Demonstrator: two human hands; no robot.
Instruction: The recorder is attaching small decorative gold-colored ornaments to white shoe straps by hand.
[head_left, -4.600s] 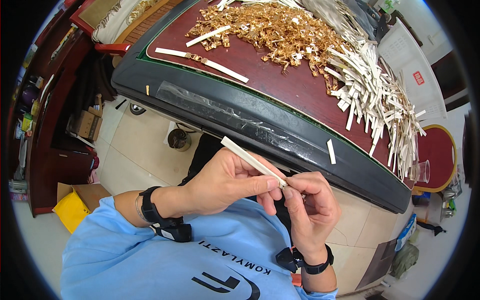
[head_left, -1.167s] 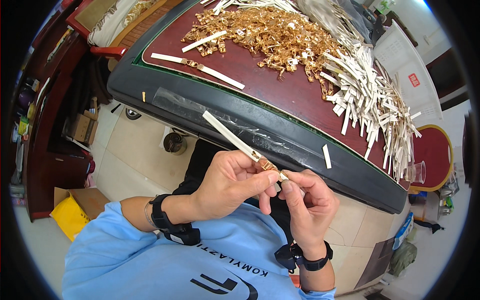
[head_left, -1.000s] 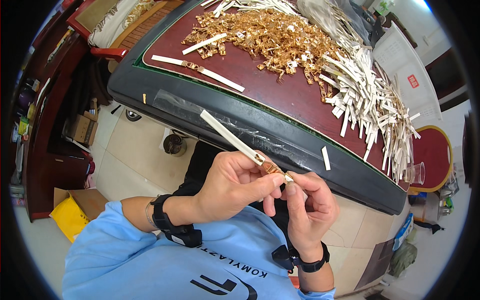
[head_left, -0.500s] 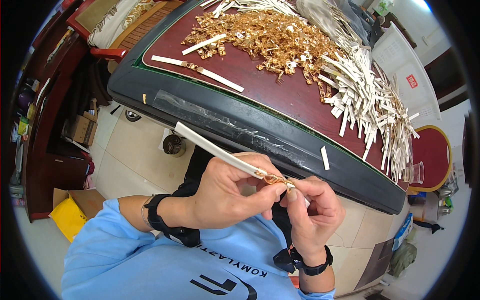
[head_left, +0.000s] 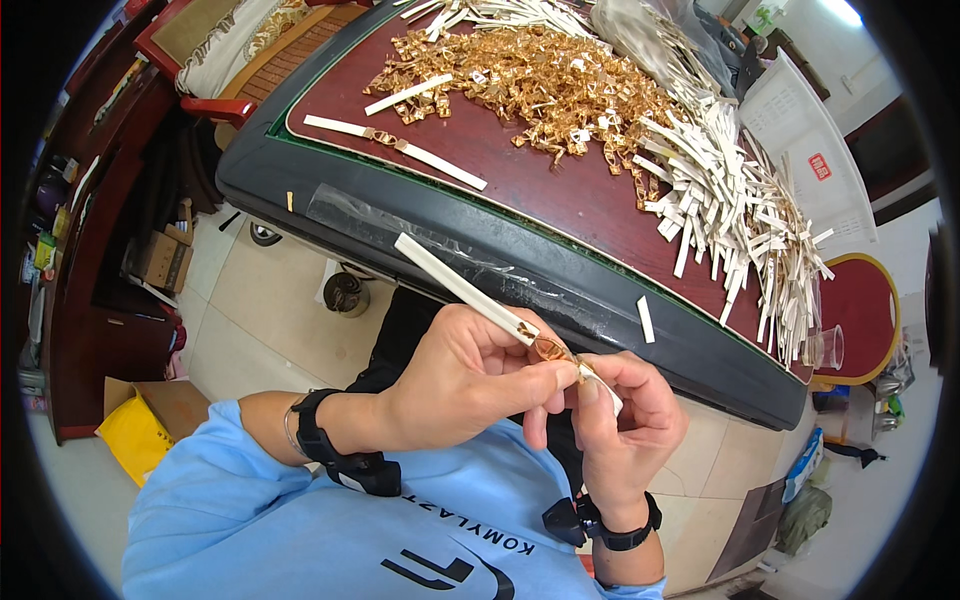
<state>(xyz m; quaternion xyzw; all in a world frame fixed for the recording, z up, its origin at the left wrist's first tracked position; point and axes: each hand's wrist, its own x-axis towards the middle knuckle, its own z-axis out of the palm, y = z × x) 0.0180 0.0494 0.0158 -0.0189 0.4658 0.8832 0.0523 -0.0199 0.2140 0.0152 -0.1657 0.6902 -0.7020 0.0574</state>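
Observation:
Close to my body, in front of the table edge, my left hand pinches a gold metal buckle. A long white strap is joined to that buckle and sticks out up and to the left past my knuckles. My right hand grips a second white strap at the buckle's other end, most of it hidden by the fingers. The fingertips of both hands nearly meet there. Whether this second strap is threaded through the metal, I cannot tell.
On the dark red table lie a heap of gold buckles and a pile of white straps. A joined piece of two straps and a buckle lies nearer, beside a single strap. One short strap rests on the black table edge.
The long strap has swung to the right and its free end sits nearer my hand. More of the white strap at my right fingers shows. Both hands have barely shifted.

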